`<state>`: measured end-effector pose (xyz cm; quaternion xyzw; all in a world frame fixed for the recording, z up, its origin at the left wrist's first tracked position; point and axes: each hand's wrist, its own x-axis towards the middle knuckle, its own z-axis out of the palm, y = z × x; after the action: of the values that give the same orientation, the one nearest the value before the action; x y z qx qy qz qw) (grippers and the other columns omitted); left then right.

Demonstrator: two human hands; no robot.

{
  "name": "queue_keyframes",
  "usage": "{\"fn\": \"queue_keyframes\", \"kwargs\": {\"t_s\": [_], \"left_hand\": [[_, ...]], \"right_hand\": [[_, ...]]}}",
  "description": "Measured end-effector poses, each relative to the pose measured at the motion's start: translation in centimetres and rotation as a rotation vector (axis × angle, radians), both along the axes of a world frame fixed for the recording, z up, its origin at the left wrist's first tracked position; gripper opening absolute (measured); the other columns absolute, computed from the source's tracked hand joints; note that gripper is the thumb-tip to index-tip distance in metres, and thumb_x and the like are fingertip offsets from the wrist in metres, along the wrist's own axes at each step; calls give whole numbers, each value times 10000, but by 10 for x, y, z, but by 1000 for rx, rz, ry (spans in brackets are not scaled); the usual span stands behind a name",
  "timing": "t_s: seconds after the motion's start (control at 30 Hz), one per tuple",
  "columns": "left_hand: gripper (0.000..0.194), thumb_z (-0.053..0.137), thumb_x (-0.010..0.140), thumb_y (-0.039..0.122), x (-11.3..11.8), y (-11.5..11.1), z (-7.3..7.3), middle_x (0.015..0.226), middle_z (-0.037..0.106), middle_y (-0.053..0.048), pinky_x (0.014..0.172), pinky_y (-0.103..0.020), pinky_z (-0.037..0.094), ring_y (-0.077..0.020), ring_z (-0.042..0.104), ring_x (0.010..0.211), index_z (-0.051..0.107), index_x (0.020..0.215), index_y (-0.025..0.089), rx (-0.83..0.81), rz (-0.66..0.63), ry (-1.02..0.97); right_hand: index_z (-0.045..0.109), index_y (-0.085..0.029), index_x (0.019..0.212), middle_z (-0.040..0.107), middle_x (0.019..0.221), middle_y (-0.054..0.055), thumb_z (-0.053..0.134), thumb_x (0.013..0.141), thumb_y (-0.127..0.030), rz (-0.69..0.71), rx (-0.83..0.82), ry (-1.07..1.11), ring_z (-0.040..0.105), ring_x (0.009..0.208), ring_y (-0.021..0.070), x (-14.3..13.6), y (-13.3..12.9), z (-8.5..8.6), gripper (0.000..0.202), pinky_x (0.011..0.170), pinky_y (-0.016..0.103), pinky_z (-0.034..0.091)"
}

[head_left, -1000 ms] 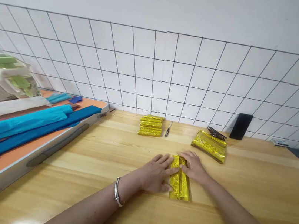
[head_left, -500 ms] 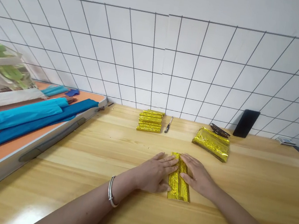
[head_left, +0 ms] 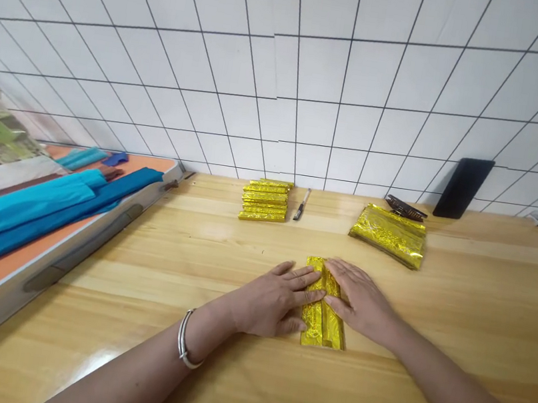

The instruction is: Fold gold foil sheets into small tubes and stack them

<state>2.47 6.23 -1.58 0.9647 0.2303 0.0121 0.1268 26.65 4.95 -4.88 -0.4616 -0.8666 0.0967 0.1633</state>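
A sheet of shiny gold foil (head_left: pixel 322 327) lies on the wooden table with long creases running along it. From the left, my left hand (head_left: pixel 277 299) rests flat with spread fingers, its fingertips on the foil. My right hand (head_left: pixel 359 302) lies along the foil's upper right edge, fingers stretched and thumb apart, touching it. Farther back is a row of several narrow gold foil rolls (head_left: pixel 265 201), with a pen (head_left: pixel 301 205) beside it. A stack of flat gold foil (head_left: pixel 388 236) sits at the back right.
A black hair clip (head_left: pixel 405 208) lies behind the foil stack. A black phone (head_left: pixel 463 189) leans against the tiled wall. On the left, an orange-topped surface (head_left: pixel 127 170) with a raised edge bears blue cloths (head_left: pixel 61 201).
The view has tilted down and shifted slightly. Both hands remain on the foil, with my left fingers a little more spread and reaching across its central crease.
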Motion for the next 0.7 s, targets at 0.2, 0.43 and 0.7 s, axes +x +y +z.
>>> {"fn": "queue_keyframes", "kwargs": {"t_s": [0.2,0.43,0.7], "left_hand": [[626,475,850,422,2,-2,2,1485,218,-53,1097,-485,88,-264,130,1378,250,1411,259,-22,9,16],[609,446,863,468,4,-6,6,1485,215,-60,1089,-492,108,-280,125,1376,268,1406,257,-17,29,33],[567,371,890,522,15,-19,1,1476,244,-84,1080,-491,149,-289,168,1366,323,1375,232,42,127,13]], "right_hand": [[324,-179,1380,367,1417,107,501,827,-403,16,-4,-9,329,1295,260,-1,-1,2,622,1074,462,271],[263,-201,1415,269,1470,97,547,783,-478,65,-60,-26,240,1336,285,2,-3,4,746,1088,481,214],[179,-224,1444,157,1505,74,516,811,-483,107,-124,-43,133,1367,293,6,-5,8,763,1103,495,142]]}}
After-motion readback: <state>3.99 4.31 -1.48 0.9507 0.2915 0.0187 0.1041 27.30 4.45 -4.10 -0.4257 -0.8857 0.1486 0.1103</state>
